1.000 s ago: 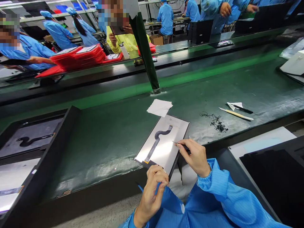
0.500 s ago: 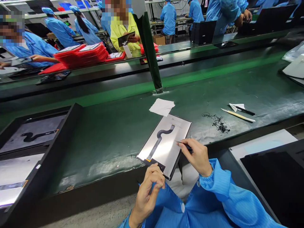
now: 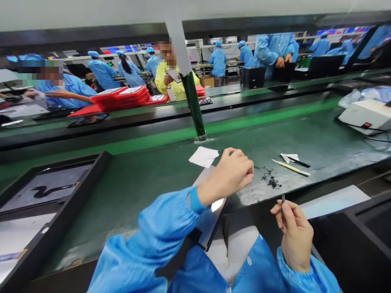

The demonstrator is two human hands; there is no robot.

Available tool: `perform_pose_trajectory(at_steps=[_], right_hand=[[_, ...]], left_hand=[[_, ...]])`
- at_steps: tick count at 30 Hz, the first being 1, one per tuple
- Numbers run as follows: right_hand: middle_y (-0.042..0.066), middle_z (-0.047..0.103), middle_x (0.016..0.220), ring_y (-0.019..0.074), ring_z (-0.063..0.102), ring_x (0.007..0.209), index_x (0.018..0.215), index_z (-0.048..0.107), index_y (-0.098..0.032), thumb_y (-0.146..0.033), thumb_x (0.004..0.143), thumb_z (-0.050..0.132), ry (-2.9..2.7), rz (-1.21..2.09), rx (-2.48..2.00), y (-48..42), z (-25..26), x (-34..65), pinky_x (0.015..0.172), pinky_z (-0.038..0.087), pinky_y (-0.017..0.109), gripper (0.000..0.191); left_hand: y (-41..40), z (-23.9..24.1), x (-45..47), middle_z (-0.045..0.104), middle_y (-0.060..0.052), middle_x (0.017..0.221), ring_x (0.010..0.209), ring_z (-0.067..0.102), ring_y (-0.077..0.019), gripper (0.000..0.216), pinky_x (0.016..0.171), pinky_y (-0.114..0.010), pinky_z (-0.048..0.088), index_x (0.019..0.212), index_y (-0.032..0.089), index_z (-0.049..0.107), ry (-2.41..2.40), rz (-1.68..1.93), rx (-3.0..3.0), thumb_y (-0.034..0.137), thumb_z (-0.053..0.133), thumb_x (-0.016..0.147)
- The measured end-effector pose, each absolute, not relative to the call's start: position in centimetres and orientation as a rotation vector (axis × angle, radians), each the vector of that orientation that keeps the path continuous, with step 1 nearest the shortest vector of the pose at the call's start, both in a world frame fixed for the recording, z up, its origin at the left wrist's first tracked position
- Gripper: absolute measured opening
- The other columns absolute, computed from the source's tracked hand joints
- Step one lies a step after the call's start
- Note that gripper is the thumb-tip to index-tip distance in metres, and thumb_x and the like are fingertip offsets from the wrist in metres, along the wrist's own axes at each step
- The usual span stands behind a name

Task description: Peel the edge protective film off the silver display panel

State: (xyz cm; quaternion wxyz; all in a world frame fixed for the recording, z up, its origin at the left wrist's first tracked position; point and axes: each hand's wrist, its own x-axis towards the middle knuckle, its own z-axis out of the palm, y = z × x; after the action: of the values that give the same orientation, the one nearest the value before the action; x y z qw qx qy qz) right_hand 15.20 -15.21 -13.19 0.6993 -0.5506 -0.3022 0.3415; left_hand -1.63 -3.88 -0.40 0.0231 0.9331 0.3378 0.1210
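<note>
Green factory table [image 3: 146, 179], workers beyond at 12 o'clock. Left hand [image 3: 227, 175], fingers curled closed, hovered over display panel [image 3: 215, 205] at 6, black scraps [image 3: 269, 178] at 3. Right hand [image 3: 293, 234] pinched tweezers [image 3: 283, 199] upright, prob. keeping tip off panel.

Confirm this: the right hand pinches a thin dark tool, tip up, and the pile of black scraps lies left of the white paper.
Wrong side: in the head view the black scraps lie right of the white paper. The right hand does pinch the thin dark tool, tip up.
</note>
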Motion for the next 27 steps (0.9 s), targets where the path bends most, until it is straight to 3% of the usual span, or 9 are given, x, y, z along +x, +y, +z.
perform_pose_trajectory(at_steps=[4, 7, 9, 12, 15, 19, 21, 24, 27], right_hand=[[-0.001, 0.064, 0.065, 0.0079, 0.040, 0.045, 0.087, 0.070, -0.017, -0.054, 0.081, 0.073, -0.649, 0.718, -1.297, -17.1, -13.9, 17.2, 0.046, 0.037, 0.024, 0.037], [0.000, 0.064, 0.065, 0.0083, 0.040, 0.045, 0.085, 0.069, -0.016, -0.056, 0.081, 0.072, -0.647, 0.697, -1.350, -18.1, -14.5, 18.0, 0.047, 0.039, 0.026, 0.040], [0.000, 0.064, 0.064, 0.0083, 0.040, 0.044, 0.083, 0.069, -0.016, -0.057, 0.080, 0.072, -0.656, 0.695, -1.375, -18.5, -14.9, 18.2, 0.047, 0.040, 0.026, 0.041], [-0.001, 0.064, 0.065, 0.0078, 0.039, 0.044, 0.084, 0.068, -0.017, -0.057, 0.080, 0.072, -0.684, 0.755, -1.391, -18.8, -15.4, 18.1, 0.050, 0.042, 0.026, 0.040], [-0.001, 0.063, 0.066, 0.0099, 0.045, 0.048, 0.090, 0.068, -0.018, -0.058, 0.081, 0.071, -0.717, 0.926, -1.398, -18.9, -16.1, 17.0, 0.049, 0.043, 0.024, 0.042], [0.002, 0.066, 0.072, 0.0170, 0.061, 0.065, 0.100, 0.069, -0.019, -0.057, 0.080, 0.072, -0.829, 1.129, -1.429, -19.0, -17.6, 14.3, 0.058, 0.050, 0.025, 0.043], [0.005, 0.071, 0.081, 0.0197, 0.065, 0.072, 0.102, 0.070, -0.020, -0.057, 0.081, 0.071, -0.925, 1.180, -1.419, -19.1, -18.4, 12.7, 0.062, 0.053, 0.026, 0.043], [0.008, 0.074, 0.089, 0.0224, 0.069, 0.079, 0.100, 0.070, -0.021, -0.058, 0.084, 0.066, -1.070, 1.198, -1.393, -19.5, -19.2, 10.8, 0.065, 0.056, 0.026, 0.041], [0.008, 0.075, 0.089, 0.0208, 0.071, 0.077, 0.104, 0.068, -0.021, -0.053, 0.091, 0.058, -1.250, 1.190, -1.360, -20.0, -19.2, 9.8, 0.065, 0.057, 0.024, 0.036]], left_hand=[[0.7, -1.7, 3.7, 0.072, -0.004, 0.082, 0.094, 0.064, -0.0226, 0.010, 0.098, -0.045, 0.039, 0.084, 0.017, 0.064, 0.988, 0.247, 2.944, 0.007, 0.060, 0.084], [2.3, -3.2, 5.1, 0.075, -0.006, 0.097, 0.105, 0.066, -0.0237, 0.032, 0.100, -0.045, 0.040, 0.104, 0.017, 0.065, 0.921, 0.172, 2.991, -0.001, 0.059, 0.078], [2.2, -3.3, 4.8, 0.074, -0.009, 0.107, 0.111, 0.066, -0.0236, 0.045, 0.098, -0.041, 0.042, 0.123, 0.017, 0.059, 0.892, 0.155, 3.009, 0.002, 0.060, 0.081], [0.7, -1.7, 2.8, 0.072, -0.012, 0.114, 0.107, 0.068, -0.0236, 0.045, 0.094, -0.039, 0.045, 0.136, 0.014, 0.049, 0.912, 0.151, 3.011, 0.017, 0.059, 0.093], [-2.1, 0.3, -1.1, 0.069, -0.014, 0.118, 0.112, 0.066, -0.0263, 0.034, 0.095, -0.041, 0.044, 0.131, 0.014, 0.054, 0.985, 0.169, 3.018, 0.026, 0.057, 0.099], [-7.6, 0.5, -8.1, 0.070, -0.013, 0.113, 0.116, 0.063, -0.0279, 0.023, 0.101, -0.045, 0.044, 0.120, 0.013, 0.057, 1.070, 0.371, 3.065, 0.025, 0.055, 0.100], [-10.8, -0.9, -11.2, 0.071, -0.011, 0.108, 0.112, 0.065, -0.0277, 0.015, 0.101, -0.048, 0.045, 0.110, 0.015, 0.059, 1.152, 0.387, 3.002, 0.023, 0.050, 0.102], [-15.2, -4.7, -14.3, 0.071, -0.006, 0.097, 0.104, 0.069, -0.0207, 0.019, 0.105, -0.043, 0.046, 0.095, 0.019, 0.059, 1.173, 0.491, 2.807, 0.016, 0.042, 0.104], [-18.4, -9.0, -15.4, 0.072, -0.009, 0.108, 0.120, 0.063, -0.0224, 0.017, 0.110, -0.043, 0.045, 0.106, 0.017, 0.060, 1.107, 0.660, 2.714, 0.023, 0.044, 0.105]])
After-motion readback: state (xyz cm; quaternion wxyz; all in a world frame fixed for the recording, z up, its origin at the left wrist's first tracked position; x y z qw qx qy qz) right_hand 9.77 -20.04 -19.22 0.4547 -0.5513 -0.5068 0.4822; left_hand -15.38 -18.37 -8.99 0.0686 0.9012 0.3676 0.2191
